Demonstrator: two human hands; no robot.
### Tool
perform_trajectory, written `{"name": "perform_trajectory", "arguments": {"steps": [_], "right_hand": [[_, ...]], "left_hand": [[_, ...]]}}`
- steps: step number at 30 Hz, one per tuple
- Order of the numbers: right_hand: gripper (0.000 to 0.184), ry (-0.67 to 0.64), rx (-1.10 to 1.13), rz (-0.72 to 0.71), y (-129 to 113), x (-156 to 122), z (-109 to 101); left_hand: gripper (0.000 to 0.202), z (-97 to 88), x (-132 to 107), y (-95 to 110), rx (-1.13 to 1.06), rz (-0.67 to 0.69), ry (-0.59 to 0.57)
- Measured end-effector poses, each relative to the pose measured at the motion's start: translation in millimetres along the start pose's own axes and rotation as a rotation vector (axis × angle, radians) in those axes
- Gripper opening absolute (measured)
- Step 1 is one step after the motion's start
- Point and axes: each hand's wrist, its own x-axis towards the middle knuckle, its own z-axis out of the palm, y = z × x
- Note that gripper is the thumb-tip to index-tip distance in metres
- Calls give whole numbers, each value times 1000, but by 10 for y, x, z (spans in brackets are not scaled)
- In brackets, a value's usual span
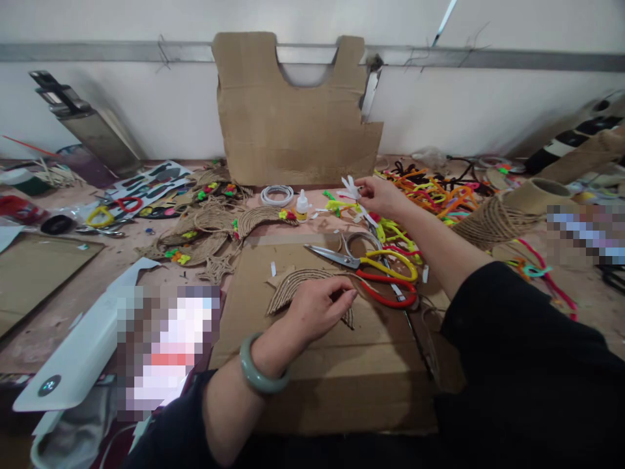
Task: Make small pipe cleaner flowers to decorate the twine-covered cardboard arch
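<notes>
My left hand (319, 303), wearing a pale green bangle (263, 374), curls over a twine arch (288, 290) on the cardboard sheet (312, 391). It covers the middle of the arch, and its fingertips are partly hidden. A loose twine end runs out to the right towards the scissors (361, 264), which lie spread with one yellow and one red handle. Farther back, my right hand (383, 197) is closed in a pinch at several white strips (348, 187). Small white scraps and yellow-green fuzzy pieces (390, 231) lie below that hand.
A cut cardboard panel (297, 124) leans on the wall. Behind the sheet are a small glue bottle (302, 207) and a white coil (276, 195). Finished twine pieces (205, 228) lie left; colourful pipe cleaners (439, 192) and a twine-wrapped tube (502, 215) are right. A lit screen (170, 352) is near left.
</notes>
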Motion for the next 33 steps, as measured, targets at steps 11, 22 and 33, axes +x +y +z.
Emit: {"name": "perform_trajectory", "arguments": {"steps": [11,22,33], "right_hand": [[34,-227,-240,-134,-360,168,369],[32,-303,-307,-34,-505,423,643],[38,-115,-50,-24,-430,359,321]], "left_hand": [[19,-12,-5,15,-19,-9,-8],[20,-2,14,-2,-25,-27,-1],[20,-8,8,2,-12,-40,-5]]}}
